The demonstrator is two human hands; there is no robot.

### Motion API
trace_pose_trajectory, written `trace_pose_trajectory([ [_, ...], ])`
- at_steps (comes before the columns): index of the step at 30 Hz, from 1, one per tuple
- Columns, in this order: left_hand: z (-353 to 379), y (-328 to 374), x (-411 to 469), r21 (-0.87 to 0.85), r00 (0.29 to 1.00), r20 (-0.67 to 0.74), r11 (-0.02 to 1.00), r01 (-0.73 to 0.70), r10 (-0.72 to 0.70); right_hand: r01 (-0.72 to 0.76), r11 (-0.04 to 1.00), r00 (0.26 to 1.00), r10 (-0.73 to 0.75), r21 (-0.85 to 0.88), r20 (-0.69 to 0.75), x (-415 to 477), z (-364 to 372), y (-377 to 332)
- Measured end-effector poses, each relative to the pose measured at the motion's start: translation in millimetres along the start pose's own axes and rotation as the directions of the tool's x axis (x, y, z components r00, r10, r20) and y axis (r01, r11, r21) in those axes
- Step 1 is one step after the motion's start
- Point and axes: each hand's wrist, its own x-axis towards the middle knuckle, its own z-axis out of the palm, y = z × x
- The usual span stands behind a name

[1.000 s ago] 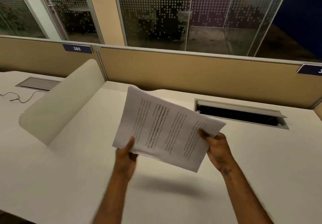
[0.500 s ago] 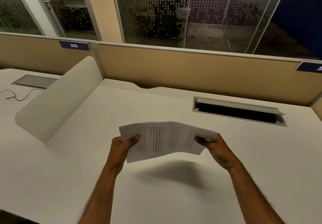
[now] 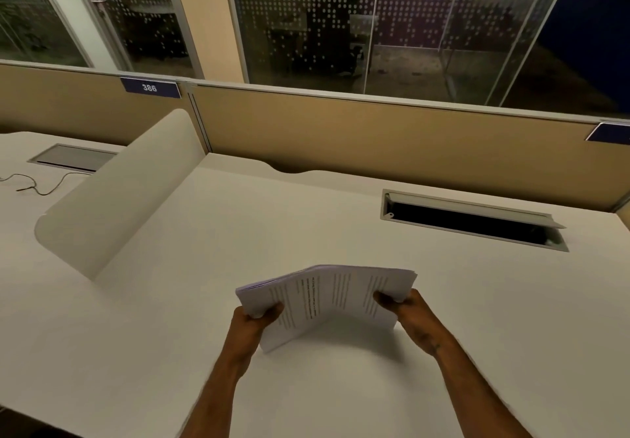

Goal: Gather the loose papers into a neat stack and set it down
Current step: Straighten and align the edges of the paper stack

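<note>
A stack of printed white papers [image 3: 327, 301] stands on its lower edge on the white desk [image 3: 238, 233], bowed upward in the middle. My left hand [image 3: 254, 321] grips its left end, thumb on the printed face. My right hand [image 3: 402, 304] grips its right end the same way. The sheet edges along the top look nearly flush, with a slight fan at the upper left corner. The underside of the stack is hidden.
A curved white divider [image 3: 112, 195] rises at the left. An open cable slot [image 3: 470, 221] is sunk into the desk at the back right. A tan partition [image 3: 375, 134] runs along the back edge. A thin cable [image 3: 37, 185] lies on the neighbouring desk at far left.
The papers came down from a raised, tilted hold to the desk, and their lower edge now rests on the surface. Both hands kept their grip and moved lower and closer to me.
</note>
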Motion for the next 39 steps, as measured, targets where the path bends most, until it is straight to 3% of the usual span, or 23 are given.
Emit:
trace_pose_trajectory([
  [3, 1.1, 7.3, 3.9, -0.009, 1.0, -0.01, 1.0, -0.002, 0.002, 0.031, 0.999, 0.999, -0.032, -0.032, -0.017, 3.7, -6.6, -15.4],
  [6, 6.9, 18.5, 5.8, -0.14, 0.998, -0.06, 0.99, -0.024, 0.016, 0.133, 0.989, 0.989, -0.136, -0.06, -0.055, 7.1, -15.5, -31.0],
  [9, 26.3, 30.2, 4.2, -0.345, 0.994, -0.104, 0.937, -0.062, 0.027, 0.119, 0.991, 0.965, -0.099, 0.068, -0.243, 5.5, -6.7, -27.9],
  [12, 58.5, 38.6, 0.6, -0.544, 0.993, -0.118, 0.834, -0.086, 0.026, 0.084, 0.955, 0.989, -0.046, 0.285, -0.137, -7.5, 28.6, -22.8],
  [15, 89.6, 41.9, -5.8, -0.677, 0.994, -0.109, 0.734, -0.057, -0.024, 0.127, 0.912, 0.992, -0.117, 0.389, -0.049, -14.4, 68.4, -28.1],
  [19, 114.0, 40.3, -15.6, -0.719, 0.99, -0.105, 0.695, -0.011, -0.093, 0.247, 0.903, 0.948, -0.15, 0.353, -0.28, -16.2, 97.1, -38.2],
  [24, 91.1, 39.6, -17.3, -0.696, 0.996, -0.018, 0.716, 0.051, -0.088, 0.259, 0.926, 0.93, -0.162, 0.276, -0.329, -15.0, 79.5, -38.5],
  [26, 60.2, 47.3, -6.6, -0.638, 0.996, -0.018, 0.768, 0.058, -0.09, 0.253, 0.929, 0.931, -0.159, 0.268, -0.329, -14.1, 66.5, -40.2],
  [29, 20.8, 71.3, 8.4, -0.258, 0.997, -0.046, 0.965, 0.053, -0.067, 0.232, 0.947, 0.942, -0.161, 0.221, -0.296, -12.0, 51.9, -43.1],
  [32, 17.7, 88.3, 16.9, 0.112, 0.996, 0.089, 0.994, 0.001, -0.011, 0.223, 0.964, 0.947, -0.18, 0.142, -0.265, -9.2, 47.4, -46.5],
  [36, 31.5, 93.9, 21.0, 0.129, 0.99, 0.12, 0.987, -0.094, 0.079, 0.223, 0.971, 0.956, -0.202, 0.08, -0.213, -6.9, 50.9, -48.4],
  [39, 40.1, 94.8, 22.7, 0.092, 0.986, 0.04, 0.982, -0.164, 0.161, 0.21, 0.976, 0.964, -0.197, 0.059, -0.181, -7.0, 54.0, -45.4],
])
